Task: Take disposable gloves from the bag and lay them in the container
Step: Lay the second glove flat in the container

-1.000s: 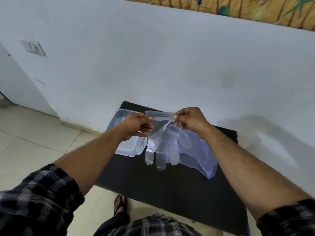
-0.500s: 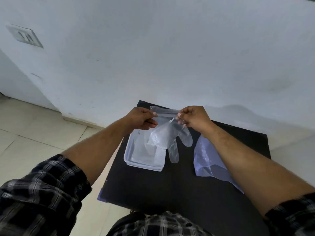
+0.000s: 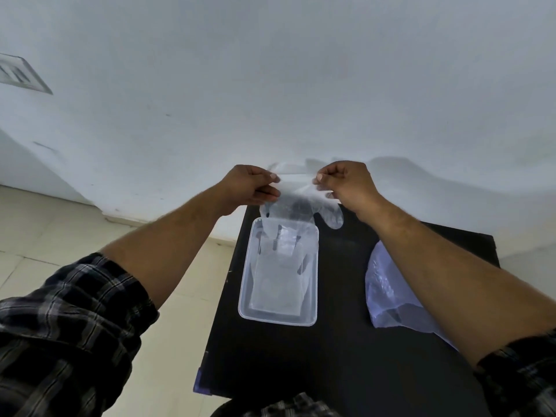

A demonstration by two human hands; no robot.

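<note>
A clear disposable glove (image 3: 296, 210) hangs stretched between my hands by its cuff. My left hand (image 3: 249, 188) pinches the cuff's left corner and my right hand (image 3: 346, 185) pinches the right corner. The glove's fingers dangle down into the far end of the clear rectangular container (image 3: 245, 305), and its thumb sticks out to the right over the black table. More clear plastic lies flat inside the container. The pale bluish plastic bag (image 3: 388, 293) lies crumpled on the table to the right, partly hidden under my right forearm.
The small black table (image 3: 331, 365) stands against a white wall (image 3: 270, 85). Its left edge is close beside the container. Beige floor tiles (image 3: 45, 224) lie to the left. A wall switch plate (image 3: 21, 75) is at far left.
Both hands carried the glove left and away from me, from above the bag to over the container's far end. The glove's fingers now hang into the container. The camera tilted down.
</note>
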